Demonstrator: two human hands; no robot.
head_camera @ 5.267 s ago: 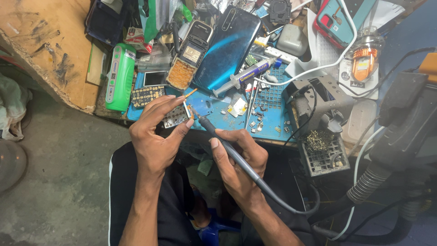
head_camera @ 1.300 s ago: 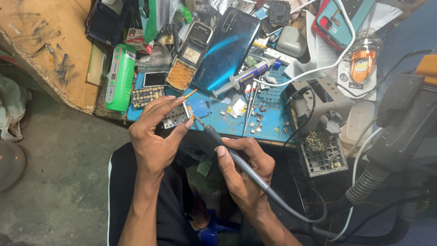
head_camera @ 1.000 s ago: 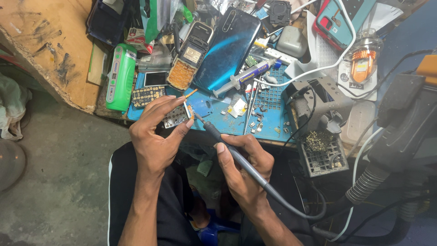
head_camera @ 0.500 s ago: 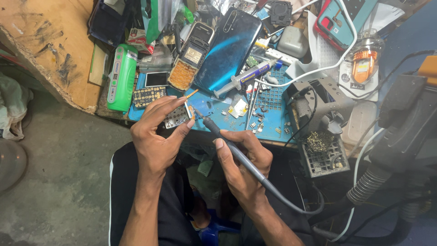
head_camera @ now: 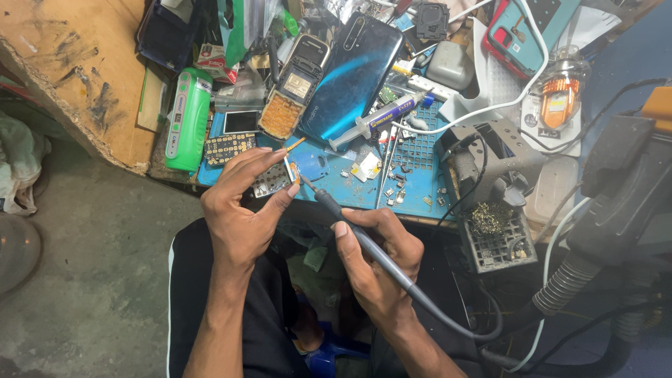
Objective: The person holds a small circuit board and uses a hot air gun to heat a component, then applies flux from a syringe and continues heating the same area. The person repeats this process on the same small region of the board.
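Seen from above, a seated person works at the near edge of a cluttered bench. The right hand (head_camera: 378, 262), nearest, is closed pen-style around a grey soldering iron (head_camera: 364, 241), its cable trailing off to the right. The left hand (head_camera: 241, 210) pinches a small circuit board (head_camera: 274, 178) between thumb and fingers, holding it over the near left corner of the blue work mat (head_camera: 413, 185). The iron's tip sits at the board's right edge.

Likely risks: the hot tip lies close to the left fingertips, so a slip could burn them; lingering could damage the board.

Farther back lie a syringe (head_camera: 381, 120), a dark blue phone (head_camera: 353, 70) and a green case (head_camera: 187, 119).

Compared with five seconds earlier, the tip has closed in on the board; the left hand has barely moved.
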